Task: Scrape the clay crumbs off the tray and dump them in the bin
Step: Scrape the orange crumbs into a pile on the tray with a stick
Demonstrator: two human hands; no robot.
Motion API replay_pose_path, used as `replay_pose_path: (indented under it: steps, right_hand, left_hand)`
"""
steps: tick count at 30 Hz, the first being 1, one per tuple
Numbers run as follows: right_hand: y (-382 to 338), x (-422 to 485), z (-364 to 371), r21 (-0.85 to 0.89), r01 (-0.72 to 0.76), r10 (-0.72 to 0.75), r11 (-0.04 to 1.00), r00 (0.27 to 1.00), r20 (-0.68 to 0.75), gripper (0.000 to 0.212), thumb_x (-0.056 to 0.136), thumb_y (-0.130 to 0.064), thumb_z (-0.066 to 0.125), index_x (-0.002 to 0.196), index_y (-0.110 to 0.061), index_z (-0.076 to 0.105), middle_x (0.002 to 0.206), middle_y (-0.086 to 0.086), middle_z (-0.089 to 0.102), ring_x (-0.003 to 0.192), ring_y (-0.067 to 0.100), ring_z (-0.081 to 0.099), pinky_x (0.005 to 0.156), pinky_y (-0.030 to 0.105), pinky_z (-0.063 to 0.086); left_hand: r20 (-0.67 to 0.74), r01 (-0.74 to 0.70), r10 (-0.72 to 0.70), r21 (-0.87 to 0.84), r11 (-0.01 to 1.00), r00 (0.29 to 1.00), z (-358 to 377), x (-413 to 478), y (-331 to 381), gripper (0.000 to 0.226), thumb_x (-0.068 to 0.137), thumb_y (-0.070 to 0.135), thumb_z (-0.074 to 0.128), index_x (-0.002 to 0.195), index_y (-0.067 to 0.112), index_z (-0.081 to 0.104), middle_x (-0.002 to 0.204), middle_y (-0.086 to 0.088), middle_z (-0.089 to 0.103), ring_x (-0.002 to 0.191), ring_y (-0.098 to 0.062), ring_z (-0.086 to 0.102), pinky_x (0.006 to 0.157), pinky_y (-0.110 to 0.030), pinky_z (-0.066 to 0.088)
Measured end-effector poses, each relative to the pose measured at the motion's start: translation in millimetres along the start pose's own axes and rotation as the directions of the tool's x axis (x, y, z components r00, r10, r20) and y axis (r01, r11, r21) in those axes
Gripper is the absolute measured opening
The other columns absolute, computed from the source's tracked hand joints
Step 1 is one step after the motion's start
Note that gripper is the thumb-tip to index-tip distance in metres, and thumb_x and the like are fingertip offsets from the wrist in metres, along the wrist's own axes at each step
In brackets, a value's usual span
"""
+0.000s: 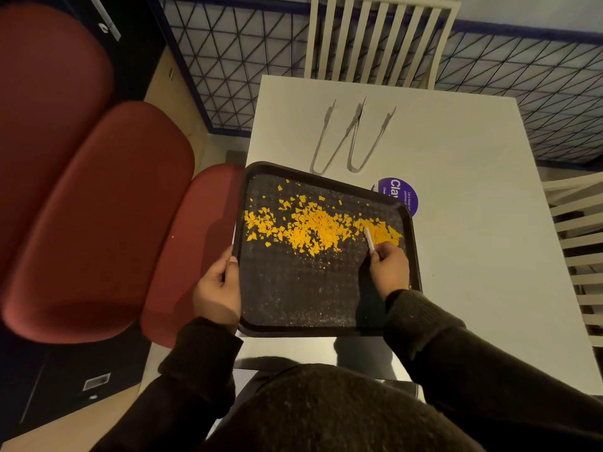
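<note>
Head view: dark rectangular tray (293,305) with rounded corners and a pebbled, dusty floor, lying at the left edge of a white table (473,223). Orange clay crumbs (313,228), flat angular flakes, spread in a band across the tray's far half. Left hand (217,288) is closed around the tray's left rim. Right hand (388,269) pinches a thin white stick (369,239), tip in the crumbs. Two metal tongs (352,138) lie beyond the tray; a purple round sticker (403,195) is partly under its far corner. Red cushioned seats (98,207) on the left, white slatted chair (378,37) behind the table, patterned carpet (244,66).
</note>
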State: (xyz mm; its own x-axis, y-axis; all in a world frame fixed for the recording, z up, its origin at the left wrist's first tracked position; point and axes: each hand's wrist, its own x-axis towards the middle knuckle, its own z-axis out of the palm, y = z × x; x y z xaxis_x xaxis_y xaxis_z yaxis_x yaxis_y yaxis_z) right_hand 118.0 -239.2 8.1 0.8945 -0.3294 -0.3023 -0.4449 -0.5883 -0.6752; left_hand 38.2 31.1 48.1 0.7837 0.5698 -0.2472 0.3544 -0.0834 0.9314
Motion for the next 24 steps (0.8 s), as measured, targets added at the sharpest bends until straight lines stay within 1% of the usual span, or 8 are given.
replay_pose_path:
  steps: [3, 5, 8, 10, 11, 18, 22, 24]
  right_hand:
    - [-0.2, -20.4, -0.9, 0.026, 0.084, -0.085, 0.996, 0.996, 0.023, 0.007, 0.090, -0.008, 0.054, 0.094, -0.008, 0.059, 0.092, 0.006, 0.059, 0.083, 0.018, 0.054, 0.080, 0.031, 0.049]
    - [2.3, -37.6, -0.7, -0.015, 0.244, -0.241, 0.970, 0.964, 0.110, 0.007, 0.088, -0.007, 0.055, 0.088, -0.012, 0.059, 0.089, 0.003, 0.056, 0.083, 0.016, 0.051, 0.075, 0.024, 0.043]
    - [8.2, -58.2, 4.3, -0.111, 0.542, -0.493, 0.833, 0.818, 0.298, 0.008, 0.087, -0.008, 0.056, 0.088, -0.013, 0.062, 0.090, 0.002, 0.057, 0.085, 0.016, 0.049, 0.074, 0.022, 0.037]
    - [9.5, -65.7, 10.5, -0.120, 0.658, -0.582, 0.743, 0.724, 0.370, 0.011, 0.089, -0.011, 0.054, 0.092, -0.012, 0.064, 0.091, 0.004, 0.060, 0.084, 0.021, 0.052, 0.073, 0.031, 0.041]
    - [8.7, -67.2, 13.4, -0.117, 0.676, -0.598, 0.728, 0.709, 0.375, 0.013, 0.089, -0.012, 0.053, 0.093, -0.012, 0.065, 0.091, 0.006, 0.061, 0.083, 0.023, 0.052, 0.072, 0.035, 0.043]
    - [-15.4, -43.1, 25.4, -0.138, 0.535, -0.506, 0.834, 0.840, 0.195, 0.013, 0.090, -0.009, 0.054, 0.096, -0.009, 0.066, 0.091, 0.005, 0.060, 0.086, 0.021, 0.050, 0.078, 0.036, 0.044]
    - [-24.9, -23.5, 22.6, -0.110, 0.327, -0.319, 0.939, 0.944, 0.089, 0.011, 0.090, -0.006, 0.052, 0.087, -0.010, 0.062, 0.086, 0.002, 0.056, 0.084, 0.020, 0.051, 0.080, 0.039, 0.048]
    - [-28.6, -23.6, 18.9, -0.075, 0.285, -0.280, 0.956, 0.957, 0.071, 0.010, 0.089, -0.006, 0.053, 0.085, -0.012, 0.059, 0.086, 0.000, 0.054, 0.083, 0.020, 0.053, 0.079, 0.035, 0.049]
  left_hand:
    - [-0.004, 0.004, -0.004, 0.025, 1.000, 1.000, 0.5, 0.0, 4.3, 0.029, 0.093, 0.020, 0.050, 0.119, 0.019, 0.064, 0.106, 0.020, 0.061, 0.106, -0.006, 0.058, 0.094, -0.023, 0.041]
    - [0.002, 0.014, -0.015, 0.031, 0.999, 1.000, -0.3, 0.3, 3.8, 0.030, 0.093, 0.021, 0.049, 0.120, 0.019, 0.063, 0.108, 0.020, 0.060, 0.108, -0.005, 0.057, 0.095, -0.022, 0.040]
    - [0.023, 0.027, -0.028, 0.022, 0.999, 0.999, -1.0, 0.0, 2.8, 0.030, 0.094, 0.023, 0.049, 0.121, 0.019, 0.062, 0.113, 0.017, 0.061, 0.113, -0.005, 0.056, 0.100, -0.025, 0.040]
    - [0.023, 0.019, -0.019, 0.011, 1.000, 1.000, -0.7, -0.3, 2.8, 0.030, 0.094, 0.022, 0.049, 0.120, 0.019, 0.063, 0.113, 0.016, 0.062, 0.114, -0.006, 0.056, 0.102, -0.027, 0.041]
    - [0.019, 0.010, -0.010, 0.014, 1.000, 1.000, -0.6, -0.5, 2.9, 0.029, 0.093, 0.022, 0.050, 0.119, 0.019, 0.063, 0.113, 0.016, 0.062, 0.114, -0.006, 0.056, 0.102, -0.028, 0.041]
    - [0.023, 0.004, -0.004, 0.005, 1.000, 1.000, -2.5, -2.6, 0.1, 0.030, 0.092, 0.025, 0.050, 0.120, 0.026, 0.062, 0.106, 0.026, 0.063, 0.109, -0.001, 0.058, 0.099, -0.025, 0.042]
    - [0.000, 0.002, -0.002, 0.013, 1.000, 1.000, -1.6, -3.9, 1.3, 0.029, 0.093, 0.022, 0.049, 0.118, 0.019, 0.064, 0.114, 0.012, 0.065, 0.111, -0.014, 0.060, 0.102, -0.037, 0.044]
    - [0.006, 0.003, -0.003, 0.018, 1.000, 1.000, -1.3, -4.2, 2.5, 0.030, 0.093, 0.023, 0.049, 0.119, 0.019, 0.064, 0.115, 0.010, 0.065, 0.113, -0.014, 0.060, 0.102, -0.037, 0.044]
